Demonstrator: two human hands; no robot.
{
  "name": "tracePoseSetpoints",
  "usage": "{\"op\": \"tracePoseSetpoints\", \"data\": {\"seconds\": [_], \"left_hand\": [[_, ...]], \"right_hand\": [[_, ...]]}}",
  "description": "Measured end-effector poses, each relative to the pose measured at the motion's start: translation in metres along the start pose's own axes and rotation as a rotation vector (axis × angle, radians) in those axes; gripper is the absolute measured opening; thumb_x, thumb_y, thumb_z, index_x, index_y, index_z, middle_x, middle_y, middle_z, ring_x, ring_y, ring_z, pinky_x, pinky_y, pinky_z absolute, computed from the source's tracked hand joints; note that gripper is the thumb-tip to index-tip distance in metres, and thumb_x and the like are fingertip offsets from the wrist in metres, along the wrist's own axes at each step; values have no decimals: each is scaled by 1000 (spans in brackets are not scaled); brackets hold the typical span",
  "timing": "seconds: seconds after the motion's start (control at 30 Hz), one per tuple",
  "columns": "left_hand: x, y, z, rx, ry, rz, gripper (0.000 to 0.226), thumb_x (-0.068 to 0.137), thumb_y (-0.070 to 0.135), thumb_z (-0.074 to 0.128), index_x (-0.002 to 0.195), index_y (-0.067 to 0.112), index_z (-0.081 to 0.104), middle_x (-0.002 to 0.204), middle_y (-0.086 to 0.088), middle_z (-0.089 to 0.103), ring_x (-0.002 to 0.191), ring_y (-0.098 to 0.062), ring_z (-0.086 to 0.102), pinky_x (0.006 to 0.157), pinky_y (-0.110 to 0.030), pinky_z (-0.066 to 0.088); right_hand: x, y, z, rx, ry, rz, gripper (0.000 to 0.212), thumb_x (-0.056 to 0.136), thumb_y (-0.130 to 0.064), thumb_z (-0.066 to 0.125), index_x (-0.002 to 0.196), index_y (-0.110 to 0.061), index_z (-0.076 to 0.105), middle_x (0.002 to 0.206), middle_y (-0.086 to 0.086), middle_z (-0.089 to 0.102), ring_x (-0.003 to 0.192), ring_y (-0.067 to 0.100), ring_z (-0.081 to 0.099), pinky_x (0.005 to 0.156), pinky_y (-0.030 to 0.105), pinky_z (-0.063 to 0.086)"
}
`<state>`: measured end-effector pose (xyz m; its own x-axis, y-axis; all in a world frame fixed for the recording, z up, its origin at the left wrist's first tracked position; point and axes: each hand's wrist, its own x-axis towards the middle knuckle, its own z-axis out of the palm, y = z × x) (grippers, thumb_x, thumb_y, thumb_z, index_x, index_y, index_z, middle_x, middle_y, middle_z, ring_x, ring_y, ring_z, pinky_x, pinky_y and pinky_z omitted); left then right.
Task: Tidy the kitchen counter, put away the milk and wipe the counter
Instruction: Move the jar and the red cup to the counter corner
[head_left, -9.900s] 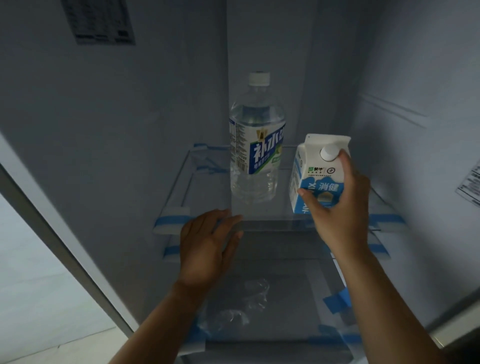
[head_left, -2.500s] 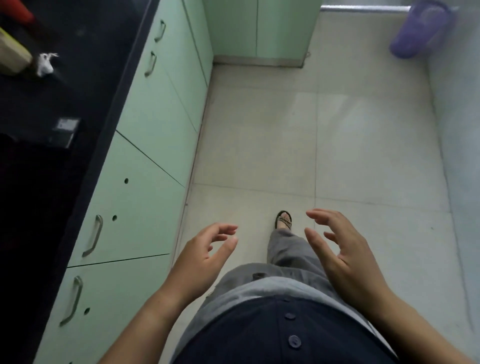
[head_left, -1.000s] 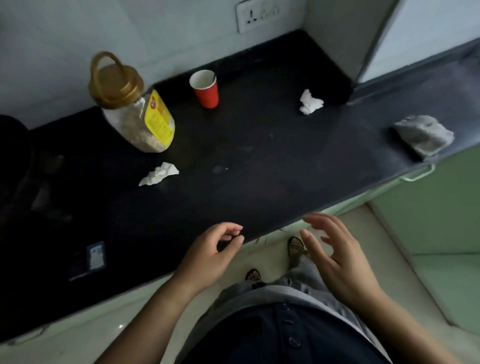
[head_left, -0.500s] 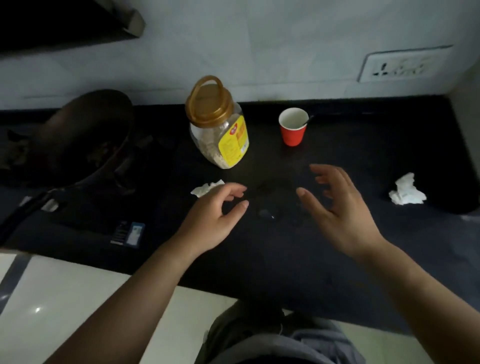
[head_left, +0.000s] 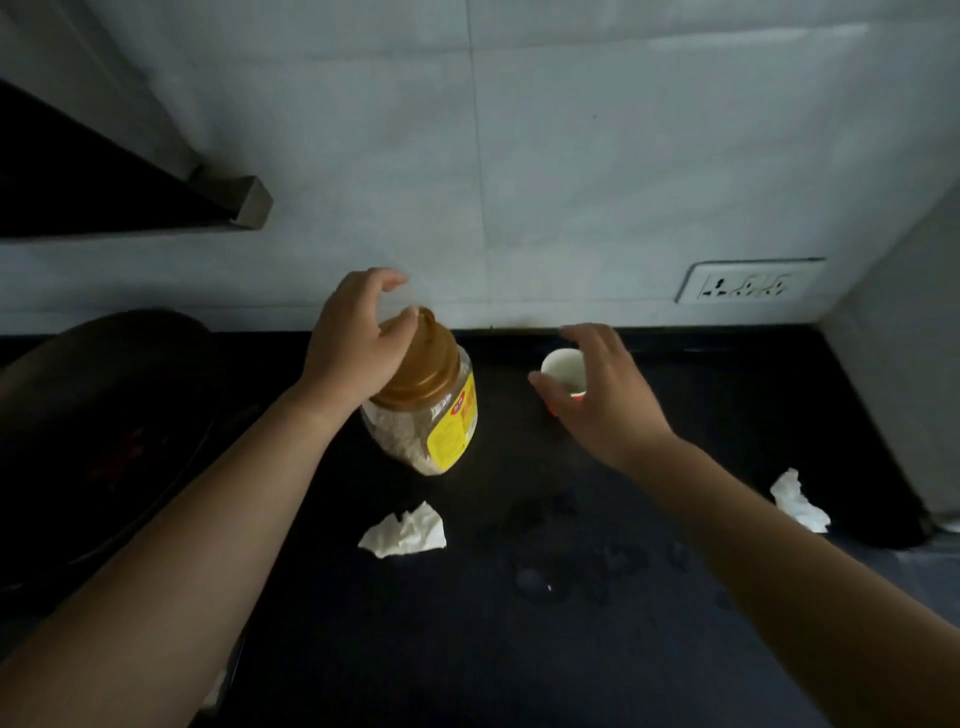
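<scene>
Dark pan (head_left: 104, 415) at left, wall socket (head_left: 748, 280), hood corner (head_left: 228, 202).

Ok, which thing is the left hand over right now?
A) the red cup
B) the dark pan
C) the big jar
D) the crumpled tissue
C: the left hand is over the gold lid of the jar, with its thumb at the lid's top. The right hand is the one by the cup.
</scene>
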<state>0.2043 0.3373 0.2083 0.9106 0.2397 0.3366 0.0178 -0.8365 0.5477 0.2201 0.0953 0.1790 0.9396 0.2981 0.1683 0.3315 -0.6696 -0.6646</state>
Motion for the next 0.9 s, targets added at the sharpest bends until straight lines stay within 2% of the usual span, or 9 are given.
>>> {"op": "tracePoseSetpoints", "data": {"seconds": [0.13, 0.23, 0.3, 0.4, 0.53, 0.67, 0.77, 0.9], "left_hand": [[15, -12, 26, -55, -106, -28, 28, 87, 22, 57, 115, 15, 56, 111, -3, 58, 91, -14, 55, 82, -24, 39], [16, -17, 34, -125, -93, -32, 25, 89, 27, 54, 112, 17, 56, 101, 3, 61, 90, -12, 57, 80, -25, 42], [16, -20, 35, -170, -85, -45, 24, 90, 32, 53, 109, 18, 57, 98, 7, 61, 90, -8, 56, 77, -21, 40], [14, -22, 35, -227, -69, -26, 23, 89, 37, 52, 103, 20, 60, 98, 7, 62, 90, -6, 59, 78, -20, 45], [12, -25, 34, -268, -51, -23, 7, 88, 24, 57, 92, 22, 63, 94, 7, 63, 90, -1, 59, 79, -4, 39], [0, -28, 35, -319, -45, -35, 19, 91, 28, 52, 105, 22, 63, 103, 10, 62, 99, 0, 57, 84, -5, 39], [-7, -29, 32, -300, -54, -7, 33, 91, 39, 43, 115, 24, 59, 109, 11, 61, 104, 2, 55, 87, -4, 37], [-11, -28, 26, -327, -133, -52, 39, 93, 42, 41, 125, 23, 56, 111, 5, 64, 107, -4, 57, 86, 0, 36]], "right_hand": [[25, 3, 32, -138, -153, 61, 61, 86, -44, 58, 135, -14, 38, 138, 6, 38, 126, 24, 38, 103, 38, 37], [42, 11, 44, -313, -233, 118, 63, 86, -45, 57, 137, -14, 34, 141, 5, 33, 129, 24, 34, 104, 39, 36], [51, 15, 48, -451, -255, 157, 62, 86, -44, 57, 135, -13, 34, 141, 7, 33, 128, 27, 33, 100, 40, 39], [63, 21, 53, -579, -325, 184, 62, 86, -46, 56, 133, -13, 33, 141, 8, 31, 127, 28, 34, 97, 40, 40], [72, 33, 62, -593, -395, 254, 67, 85, -48, 56, 136, -14, 30, 144, 8, 27, 128, 29, 32, 96, 42, 40], [75, 43, 72, -573, -480, 296, 69, 85, -49, 56, 138, -15, 27, 147, 8, 22, 131, 31, 28, 96, 46, 40], [76, 46, 73, -570, -469, 289, 61, 86, -45, 57, 134, -17, 32, 144, 7, 24, 130, 30, 27, 95, 49, 41], [75, 51, 71, -574, -465, 266, 61, 87, -39, 57, 138, -22, 29, 146, 6, 20, 132, 30, 22, 98, 51, 37]]}}
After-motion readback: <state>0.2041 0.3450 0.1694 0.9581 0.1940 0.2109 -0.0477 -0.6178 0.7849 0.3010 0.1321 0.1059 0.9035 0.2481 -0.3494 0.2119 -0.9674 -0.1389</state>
